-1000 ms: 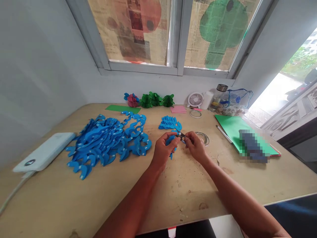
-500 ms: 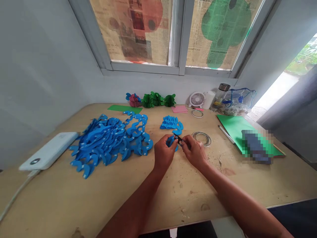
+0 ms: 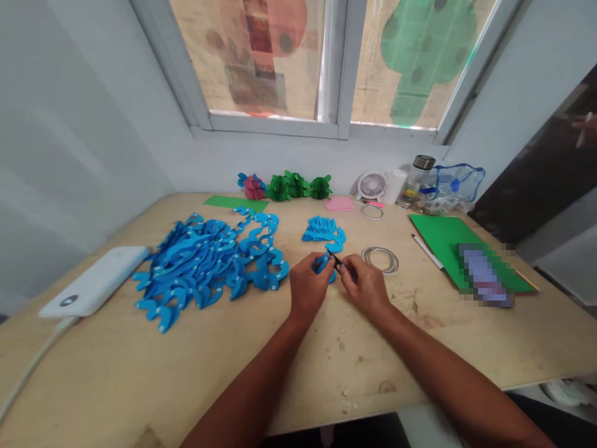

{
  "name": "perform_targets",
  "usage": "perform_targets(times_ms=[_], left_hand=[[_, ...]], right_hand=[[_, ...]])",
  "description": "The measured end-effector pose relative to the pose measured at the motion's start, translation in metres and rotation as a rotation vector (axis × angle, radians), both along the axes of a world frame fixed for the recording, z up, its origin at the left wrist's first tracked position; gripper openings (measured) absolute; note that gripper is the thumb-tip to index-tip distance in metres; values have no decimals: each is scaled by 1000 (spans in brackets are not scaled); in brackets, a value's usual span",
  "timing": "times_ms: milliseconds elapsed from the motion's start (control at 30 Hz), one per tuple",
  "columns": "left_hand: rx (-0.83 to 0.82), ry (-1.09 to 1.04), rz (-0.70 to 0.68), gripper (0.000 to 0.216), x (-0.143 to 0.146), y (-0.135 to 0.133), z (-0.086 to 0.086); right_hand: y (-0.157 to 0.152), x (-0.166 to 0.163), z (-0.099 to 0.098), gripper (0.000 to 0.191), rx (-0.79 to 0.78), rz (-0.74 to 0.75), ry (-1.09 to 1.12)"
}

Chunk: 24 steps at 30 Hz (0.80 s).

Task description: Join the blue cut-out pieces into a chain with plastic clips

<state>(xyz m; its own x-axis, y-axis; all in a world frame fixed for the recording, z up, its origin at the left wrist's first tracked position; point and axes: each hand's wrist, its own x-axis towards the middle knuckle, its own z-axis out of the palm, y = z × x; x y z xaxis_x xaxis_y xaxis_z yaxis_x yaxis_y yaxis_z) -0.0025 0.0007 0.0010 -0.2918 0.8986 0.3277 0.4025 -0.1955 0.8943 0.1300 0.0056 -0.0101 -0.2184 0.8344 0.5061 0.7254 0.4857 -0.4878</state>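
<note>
My left hand (image 3: 308, 283) is closed on a curved blue paper piece (image 3: 319, 264), mostly covered by the fingers. In the fingers of my right hand (image 3: 366, 285) is a small black tool (image 3: 334, 261), which looks like small snips; its tip lies at the blue paper beside my left thumb. Just beyond the hands rests a small stack of folded blue paper pieces (image 3: 321, 229), with a curved strip at its near end. Left of my hands spreads a large heap of blue paper pieces (image 3: 200, 255), many with small white squares on them.
A white power bank (image 3: 96, 280) with a cable lies at the left. Tape rolls (image 3: 380, 260) sit right of the hands. Farther right are green paper (image 3: 441, 239), a pen (image 3: 426, 251) and a blurred phone-like object (image 3: 485, 274). Paper figures (image 3: 296, 185), a fan (image 3: 372, 185) and a bottle (image 3: 416, 180) line the wall.
My hands stay together at the blue paper, with the black tool only slightly shifted. The bright opening at the right now looks dark, and part of a person's hand shows there.
</note>
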Motion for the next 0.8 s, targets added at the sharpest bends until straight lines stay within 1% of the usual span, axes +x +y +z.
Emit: perform_targets(times_ms=[233,367,700,800], left_hand=[[18,-60,11,11,-1,2,0],[12,-49,23,11,0,2,1],[3,32,21,17,-2,3,0],[10,17,19,16,-2,4,-1]], right_hand=[[-1,-1,-1,13,86,-18,-89],[-2,-1,-1,14,106,-23,-120],[-1,0,1,13,2,-32,-49],[0,0,2,14,-46,-29,-13]])
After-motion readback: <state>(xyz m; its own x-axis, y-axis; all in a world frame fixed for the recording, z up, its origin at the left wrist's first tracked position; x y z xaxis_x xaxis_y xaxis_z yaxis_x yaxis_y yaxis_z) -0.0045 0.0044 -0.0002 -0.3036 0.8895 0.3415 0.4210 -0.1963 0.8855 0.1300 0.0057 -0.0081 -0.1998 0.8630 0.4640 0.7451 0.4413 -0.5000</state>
